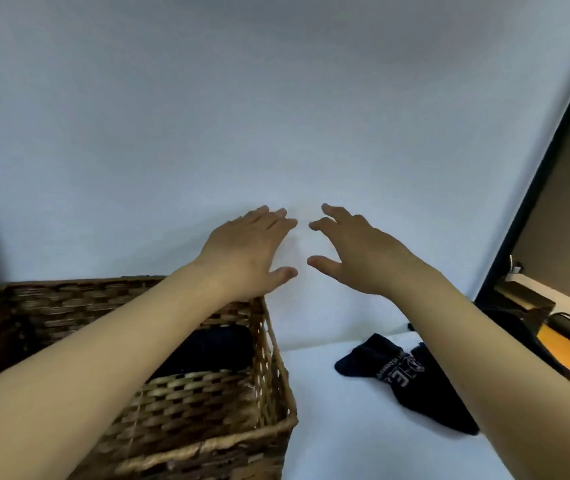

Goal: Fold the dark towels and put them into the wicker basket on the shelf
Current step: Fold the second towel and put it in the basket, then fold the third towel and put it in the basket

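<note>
Dark towel (411, 382) crumpled on white shelf (346, 445), right of wicker basket (207, 410). Judged soft, light, limp; best pinched at two corners. Left hand (249, 251) and right hand (359, 251) raised, fingers spread, holding nothing.

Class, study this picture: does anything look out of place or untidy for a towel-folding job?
Yes. One dark towel with white print lies crumpled and unfolded on the white surface, right of the wicker basket, while another dark towel already sits inside it. Both hands, left hand and right hand, are raised, open and hold nothing.
</note>
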